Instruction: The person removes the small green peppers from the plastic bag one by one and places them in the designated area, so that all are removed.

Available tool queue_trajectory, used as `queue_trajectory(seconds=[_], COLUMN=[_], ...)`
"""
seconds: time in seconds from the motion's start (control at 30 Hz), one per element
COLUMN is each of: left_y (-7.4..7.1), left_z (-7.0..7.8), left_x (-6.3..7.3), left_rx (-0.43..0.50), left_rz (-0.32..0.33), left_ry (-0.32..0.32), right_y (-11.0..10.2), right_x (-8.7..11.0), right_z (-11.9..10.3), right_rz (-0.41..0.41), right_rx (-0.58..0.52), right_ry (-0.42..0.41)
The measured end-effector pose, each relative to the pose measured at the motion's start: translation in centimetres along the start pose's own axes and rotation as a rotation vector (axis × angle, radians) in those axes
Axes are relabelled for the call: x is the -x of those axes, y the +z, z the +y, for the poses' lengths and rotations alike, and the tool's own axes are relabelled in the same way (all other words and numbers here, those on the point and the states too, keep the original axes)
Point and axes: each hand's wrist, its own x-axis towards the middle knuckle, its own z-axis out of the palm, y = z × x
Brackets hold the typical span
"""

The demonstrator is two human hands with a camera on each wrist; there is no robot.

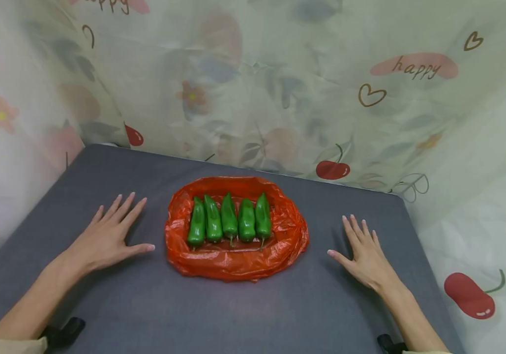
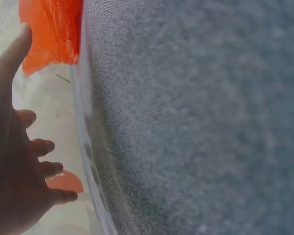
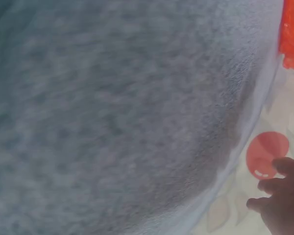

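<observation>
Five green peppers (image 1: pixel 229 220) lie side by side on an orange plastic bag (image 1: pixel 288 236), centre of the grey table (image 1: pixel 146 305). My left hand (image 1: pixel 108 235) and right hand (image 1: pixel 365 250) rest flat either side, fingers straight, holding nothing. Peppers look glossy and firm, likely slick; I'd take one round its middle. Bag looks thin, limp and crinkly; I'd grip its rolled rim. Both wrist views are blurred and show only a corner of the bag.
</observation>
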Motion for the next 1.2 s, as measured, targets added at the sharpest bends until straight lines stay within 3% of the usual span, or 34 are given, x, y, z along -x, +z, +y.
queue_trajectory(seconds=[0.17,0.5,0.83,0.93,1.2], left_y=[-0.3,-0.3,0.0,0.1,0.7], left_z=[0.4,1.4,2.1,2.2,2.5], left_x=[-0.5,-2.0,-3.0,-3.2,-3.4], left_rx=[0.06,0.236,0.389,0.424,0.49], left_rz=[-0.017,-0.066,-0.017,-0.002,-0.037], left_ry=[0.035,0.041,0.122,0.152,0.208], right_y=[-0.1,-0.8,-1.1,-1.1,-0.9], right_x=[-0.4,-1.6,-2.9,-3.1,-3.7], right_z=[-0.4,-2.2,-3.7,-4.1,-5.9], right_rz=[0.054,0.115,0.149,0.158,0.144], right_rx=[-0.034,-0.123,-0.23,-0.292,-0.467], right_ry=[-0.04,-0.096,-0.153,-0.169,-0.194])
